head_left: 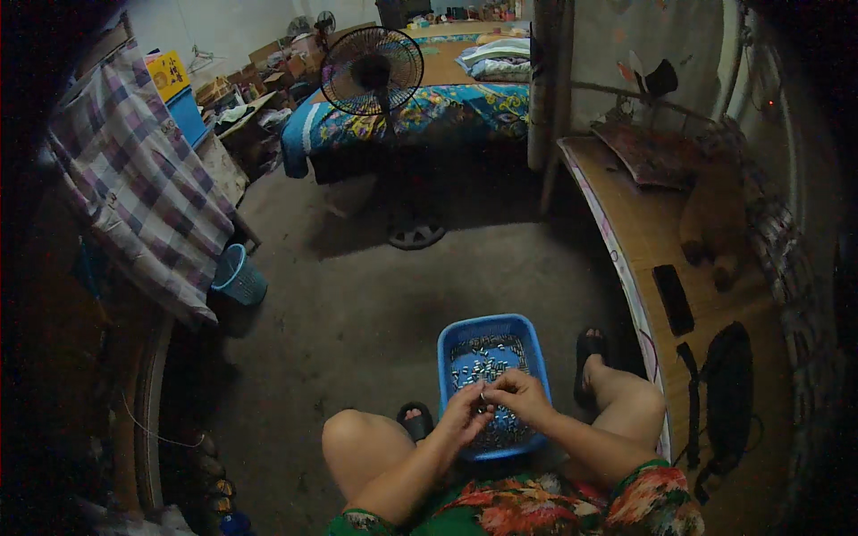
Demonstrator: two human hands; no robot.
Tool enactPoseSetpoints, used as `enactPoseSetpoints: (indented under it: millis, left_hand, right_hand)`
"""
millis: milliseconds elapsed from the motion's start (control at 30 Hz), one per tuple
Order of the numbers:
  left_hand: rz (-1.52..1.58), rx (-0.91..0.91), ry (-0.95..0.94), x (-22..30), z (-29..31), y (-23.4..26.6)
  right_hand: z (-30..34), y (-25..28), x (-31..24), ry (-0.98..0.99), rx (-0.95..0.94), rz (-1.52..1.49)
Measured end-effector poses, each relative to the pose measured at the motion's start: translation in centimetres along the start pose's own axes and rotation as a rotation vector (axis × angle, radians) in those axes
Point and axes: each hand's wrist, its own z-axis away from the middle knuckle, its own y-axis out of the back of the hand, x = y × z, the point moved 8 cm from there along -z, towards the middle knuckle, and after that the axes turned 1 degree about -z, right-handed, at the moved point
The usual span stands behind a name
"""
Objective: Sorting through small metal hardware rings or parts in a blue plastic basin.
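Fingers [487, 399] of both hands pinch one tiny shiny piece [483, 397]. Lots more fill the blue basket [536, 357] on the grey floor [357, 304]. A fan [372, 71] stands by the bed [447, 112].

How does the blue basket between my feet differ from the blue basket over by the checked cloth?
The near basket is rectangular and shallow; the far basket is round and deeper.
The near basket holds many small metal pieces; what the far basket holds cannot be seen.
The near basket sits under both hands, left hand and right hand, which pinch a small piece over it; the far basket sits untouched beside the checked cloth.
Both are blue plastic with perforated walls, on the floor.
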Motion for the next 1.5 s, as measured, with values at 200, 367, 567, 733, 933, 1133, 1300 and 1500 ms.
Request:
enactPoseSetpoints:
  millis: [200,367,567,733,933,1133,1300,1500]
  left_hand:
    - [0.009,-0.029,-0.013,-0.4,0.8,-0.6]
    - [0.004,0.039,0.017,-0.3,1.8,-1.1]
    - [-0.128,0.004,-0.038,0.6,1.0,-1.2]
    - [-0.006,0.01,-0.039,1.0,0.1,-1.0]
    - [0.014,0.02,-0.01,0.5,0.5,-1.2]
    - [-0.019,0.033,-0.05,0.6,0.3,-0.3]
    - [-0.055,0.05,-0.054,0.7,0.6,-0.8]
    - [-0.044,0.042,-0.056,0.5,0.2,-0.3]
  right_hand:
    - [0.4,0.3,-1.8,0.219,0.035,0.276]
    - [0.9,0.0,-0.1,0.162,0.027,0.129]
    - [0.1,0.8,-1.8,0.218,0.083,0.266]
    - [-0.6,0.0,0.0,0.03,-0.034,-0.148]
    - [-0.5,1.1,1.3,-0.259,-0.007,-0.153]
    - [-0.3,0.5,0.8,-0.19,-0.132,-0.118]
    - [-0.5,0.8,1.1,-0.126,-0.121,0.001]
    - [-1.0,0.8,2.1,-0.112,-0.129,0.044]
